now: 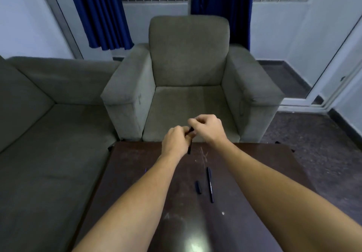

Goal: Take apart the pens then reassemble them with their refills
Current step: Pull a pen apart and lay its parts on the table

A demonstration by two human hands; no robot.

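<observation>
Clearly the dismantling step is in hand; both hands meet over the far edge of the dark surface (137, 173), working on one dark pen (189, 148). The left hand (176, 142) is clenched round the barrel, whose lower end pokes out beneath the fist, pointing down toward the surface; the right hand (207, 127) pinches the pen's upper end between fingertips and thumb, just beyond the left hand and touching it. Whether the right hand is twisting a tip section or pulling at a refill is hard to say, since the fingers hide the joint.

Nearer the person than the held pen, a second pen (209, 185) lies whole on the surface, running lengthwise; a short dark cap (198, 187) lies just to its left, apart from it.

By my judgement the task is early: one pen is opened only as far as its cap, the other untouched. The next move calls for a steady counter-grip, left hand holding the barrel fixed while the right unscrews or draws the end free; the loosened piece then wants setting down near the cap, so the small parts stay together.
</observation>
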